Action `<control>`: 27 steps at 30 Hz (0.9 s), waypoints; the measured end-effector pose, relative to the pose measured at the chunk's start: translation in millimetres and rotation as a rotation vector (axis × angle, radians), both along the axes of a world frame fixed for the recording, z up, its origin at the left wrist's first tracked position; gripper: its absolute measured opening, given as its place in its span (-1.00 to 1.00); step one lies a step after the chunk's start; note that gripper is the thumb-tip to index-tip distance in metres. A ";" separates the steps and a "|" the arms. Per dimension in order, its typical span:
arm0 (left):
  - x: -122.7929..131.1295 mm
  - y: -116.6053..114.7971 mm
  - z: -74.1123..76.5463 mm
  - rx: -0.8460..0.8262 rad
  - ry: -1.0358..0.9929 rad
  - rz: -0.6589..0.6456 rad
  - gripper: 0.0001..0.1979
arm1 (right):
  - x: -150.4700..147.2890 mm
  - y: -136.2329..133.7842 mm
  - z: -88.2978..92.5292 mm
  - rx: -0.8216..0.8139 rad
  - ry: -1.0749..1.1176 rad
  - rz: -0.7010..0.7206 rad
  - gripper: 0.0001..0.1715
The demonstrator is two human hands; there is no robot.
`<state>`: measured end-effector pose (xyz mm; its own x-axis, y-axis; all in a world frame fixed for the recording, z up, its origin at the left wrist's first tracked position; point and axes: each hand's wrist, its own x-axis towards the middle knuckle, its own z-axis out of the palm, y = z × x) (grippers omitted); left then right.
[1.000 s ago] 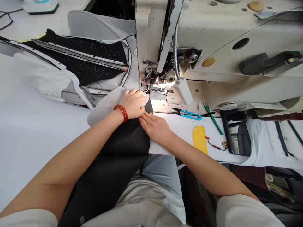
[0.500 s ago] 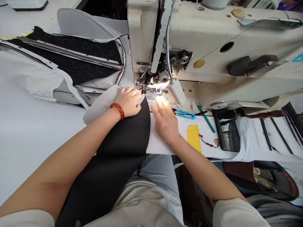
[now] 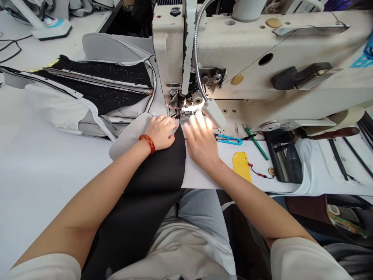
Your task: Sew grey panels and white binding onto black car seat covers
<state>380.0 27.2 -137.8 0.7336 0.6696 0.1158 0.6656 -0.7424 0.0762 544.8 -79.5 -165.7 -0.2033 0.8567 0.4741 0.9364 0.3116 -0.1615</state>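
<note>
My left hand [image 3: 161, 131], with a reddish-brown bangle on the wrist, rests on a black fabric piece [image 3: 160, 171] just left of the sewing machine needle area [image 3: 177, 111]. Its fingers are bent, and a bit of pale material shows between thumb and forefinger. Light grey mesh fabric [image 3: 125, 134] lies under and left of this hand. The black piece runs down over the table edge onto my lap. My right hand [image 3: 201, 142] lies right of the fabric's curved edge, fingers stretched out toward the lit presser foot, holding nothing visible. Its fingertips are blurred by glare.
The machine body [image 3: 239, 50] rises ahead, with a lamp [image 3: 215, 112] over the plate. Blue thread snips [image 3: 230, 140], a green pencil [image 3: 256, 144], a yellow tag [image 3: 241, 165] and a black tray [image 3: 282, 159] lie to the right. Sewn black-and-grey panels [image 3: 116, 81] spread left.
The camera view has shifted slightly. My right hand's fingers have spread and reach a little farther forward beside the fabric edge. My left hand stays on the black fabric near the needle.
</note>
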 end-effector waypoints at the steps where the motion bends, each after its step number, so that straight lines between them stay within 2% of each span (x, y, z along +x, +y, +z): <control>1: -0.3 -0.9 0.5 0.001 0.002 -0.003 -0.57 | -4.8 -7.2 -3.4 0.002 -0.035 0.099 -0.52; 3: 0.4 -1.0 0.6 0.002 0.006 -0.001 -0.57 | -14.1 -19.8 -11.1 0.006 -0.100 0.256 -0.56; 4: 1.5 -0.1 0.2 0.002 0.005 0.004 -0.57 | -18.1 -24.0 -14.5 0.009 -0.125 0.282 -0.57; 8: 9.0 8.9 -4.2 -0.001 -0.015 0.032 -0.57 | -25.9 -21.8 -20.0 -0.026 -0.182 0.230 -0.56; 12: 11.5 11.7 -3.8 0.013 -0.044 0.037 -0.63 | -18.1 -16.8 -13.0 -0.156 -0.125 0.244 -0.48; 15: 6.9 -4.9 7.1 0.070 0.054 0.010 -0.65 | -3.2 -35.9 1.1 -0.298 -0.066 0.396 -0.32; 18: 4.9 -29.5 21.9 0.141 0.209 0.145 -0.66 | 2.6 -66.6 14.3 -0.418 -0.093 0.554 -0.10; 20: 8.0 -39.1 30.4 0.104 0.299 0.234 -0.62 | -6.9 -81.7 14.8 -0.388 -0.136 0.560 -0.05; 22: 13.3 -39.0 37.4 0.006 0.399 0.238 -0.58 | -25.9 -87.9 7.7 -0.274 -0.164 0.523 -0.17; 24: 18.1 -31.8 42.2 -0.089 0.493 0.177 -0.56 | -47.2 -86.5 -2.1 -0.165 -0.169 0.495 -0.33; 27: 20.7 -16.9 42.9 -0.169 0.570 0.074 -0.53 | -68.2 -77.7 -10.2 -0.107 -0.169 0.479 -0.48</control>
